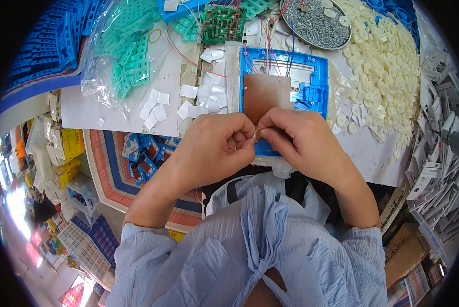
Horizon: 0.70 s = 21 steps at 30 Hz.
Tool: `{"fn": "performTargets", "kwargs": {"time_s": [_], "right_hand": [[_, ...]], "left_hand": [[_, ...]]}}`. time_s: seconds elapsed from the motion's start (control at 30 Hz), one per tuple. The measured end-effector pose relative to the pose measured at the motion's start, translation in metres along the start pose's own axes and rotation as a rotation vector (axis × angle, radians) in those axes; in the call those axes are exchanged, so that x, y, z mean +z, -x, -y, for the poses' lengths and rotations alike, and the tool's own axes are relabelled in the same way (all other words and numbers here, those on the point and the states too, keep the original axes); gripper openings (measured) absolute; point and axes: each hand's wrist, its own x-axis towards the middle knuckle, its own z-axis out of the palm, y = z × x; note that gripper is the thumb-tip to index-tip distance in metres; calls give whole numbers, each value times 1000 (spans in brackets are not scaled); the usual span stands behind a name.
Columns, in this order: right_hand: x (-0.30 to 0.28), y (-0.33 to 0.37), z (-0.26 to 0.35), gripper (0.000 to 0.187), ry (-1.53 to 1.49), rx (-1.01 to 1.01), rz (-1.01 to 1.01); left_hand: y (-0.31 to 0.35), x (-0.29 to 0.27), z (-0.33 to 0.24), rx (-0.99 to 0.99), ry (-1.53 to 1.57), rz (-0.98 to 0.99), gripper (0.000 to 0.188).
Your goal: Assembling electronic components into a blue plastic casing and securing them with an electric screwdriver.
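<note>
My left hand (211, 146) and my right hand (302, 137) meet at the front of an open blue plastic housing (320, 71). The fingers of both are closed in a pinch, tips almost touching. A tiny pale piece shows between them, too small and covered to name. Just beyond my fingertips, a brown circuit board (267, 93) lies over the housing, its plain side up. Thin red wires and a blue wire (292, 50) run from the housing's far part. My fingers hide the housing's near left portion.
Small white squares (189, 91) and a bag of green plastic parts (129, 61) lie left. A green circuit board (223, 23), a round screw tray (316, 25) and heaped cream discs (373, 66) stand beyond and right. Below the table's left edge sits a striped container (106, 163) of blue units.
</note>
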Motion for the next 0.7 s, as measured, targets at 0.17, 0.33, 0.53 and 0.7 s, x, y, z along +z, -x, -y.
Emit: {"fn": "performTargets", "kwargs": {"time_s": [0.17,0.33,0.53,0.7], "right_hand": [[0,0,0,10,-8,-13,-12],[4,3,13,8,23,2,-186],[9,25,26,10,-208,178,-228],[11,31,25,10,-361,346,-227]], "left_hand": [[2,0,3,12,-21,-38,9],[4,-1,-1,24,-74,-78,8],[8,9,-8,76,20,-56,4],[7,24,-4,268,-187,-159,7]]}}
